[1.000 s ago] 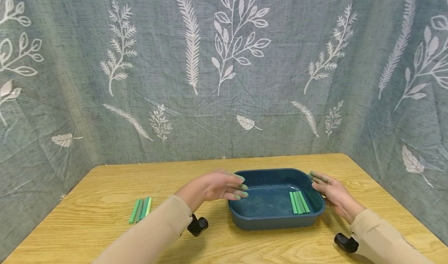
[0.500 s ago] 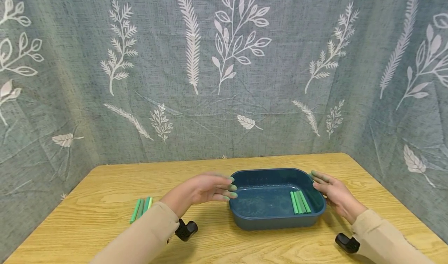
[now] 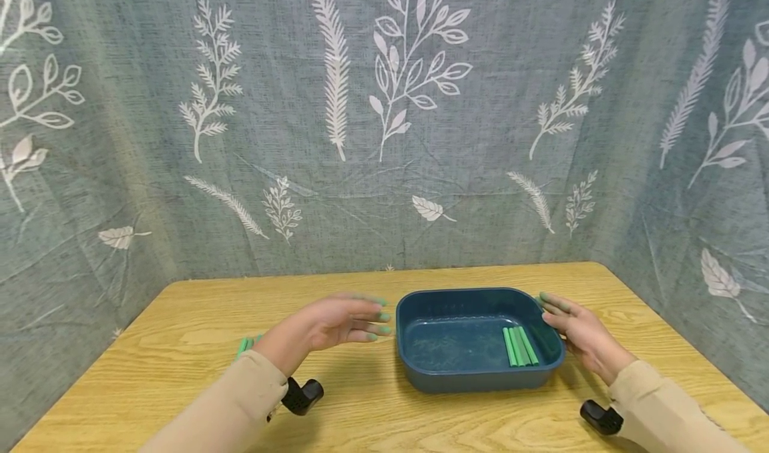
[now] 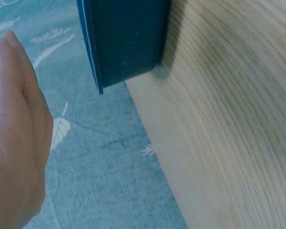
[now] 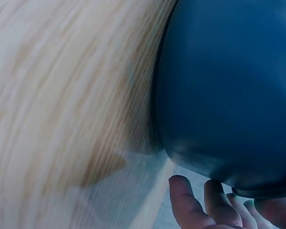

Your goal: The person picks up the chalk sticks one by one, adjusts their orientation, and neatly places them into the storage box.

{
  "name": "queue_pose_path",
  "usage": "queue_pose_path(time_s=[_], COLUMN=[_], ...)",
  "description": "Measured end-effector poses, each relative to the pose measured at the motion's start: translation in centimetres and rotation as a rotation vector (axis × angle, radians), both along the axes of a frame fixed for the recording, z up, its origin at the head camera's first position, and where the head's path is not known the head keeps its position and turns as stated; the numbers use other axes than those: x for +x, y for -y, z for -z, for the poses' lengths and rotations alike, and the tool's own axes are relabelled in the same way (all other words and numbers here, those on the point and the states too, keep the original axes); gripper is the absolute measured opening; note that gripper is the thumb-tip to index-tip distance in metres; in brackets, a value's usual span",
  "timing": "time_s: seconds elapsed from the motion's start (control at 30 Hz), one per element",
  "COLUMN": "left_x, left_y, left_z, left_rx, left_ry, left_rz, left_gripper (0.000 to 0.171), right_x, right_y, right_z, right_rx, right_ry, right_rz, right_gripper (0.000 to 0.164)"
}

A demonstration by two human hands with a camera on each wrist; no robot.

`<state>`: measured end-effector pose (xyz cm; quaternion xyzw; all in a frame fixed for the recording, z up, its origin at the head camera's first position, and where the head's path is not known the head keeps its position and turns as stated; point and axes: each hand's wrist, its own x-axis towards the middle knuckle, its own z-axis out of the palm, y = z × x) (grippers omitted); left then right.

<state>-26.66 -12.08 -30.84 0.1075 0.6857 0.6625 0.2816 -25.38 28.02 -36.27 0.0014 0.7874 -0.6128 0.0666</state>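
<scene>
A dark blue basin stands on the table, right of the middle. Inside it, near the right end, several slim green sticks lie side by side. My left hand is just left of the basin, fingers straight and holding nothing; the left wrist view shows this hand apart from the basin wall. At the basin's right end, my right hand has its thumb at the rim and its fingers along the outer side. In the right wrist view, its fingertips are right by the basin.
More green sticks lie on the wooden table at the left, mostly hidden behind my left forearm. A patterned grey-blue curtain surrounds the table's back and sides. A black wrist device juts out below my left hand.
My left hand has moved left, from over the basin's left rim to a spot beside it, and the forearm covers more of the loose sticks. The right hand stays by the basin.
</scene>
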Motion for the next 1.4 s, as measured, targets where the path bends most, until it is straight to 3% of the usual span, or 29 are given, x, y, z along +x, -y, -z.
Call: queue_pose_path(time_s=[0.87,1.4], left_x=[1.0,1.7], left_y=[5.3,11.1], left_z=[0.0,0.9], left_rx=[0.01,-0.014], left_ry=[-0.015,-0.043], left_rz=[-0.061,-0.084], left_gripper=[0.061,0.072], right_x=[-0.1,-0.2], right_y=[0.0,-0.1], right_z=[-0.2,0.0], right_rx=[-0.024,-0.05], right_ry=[0.001,0.001], right_rz=[-0.013,-0.024], right_gripper=[0.061,0.061])
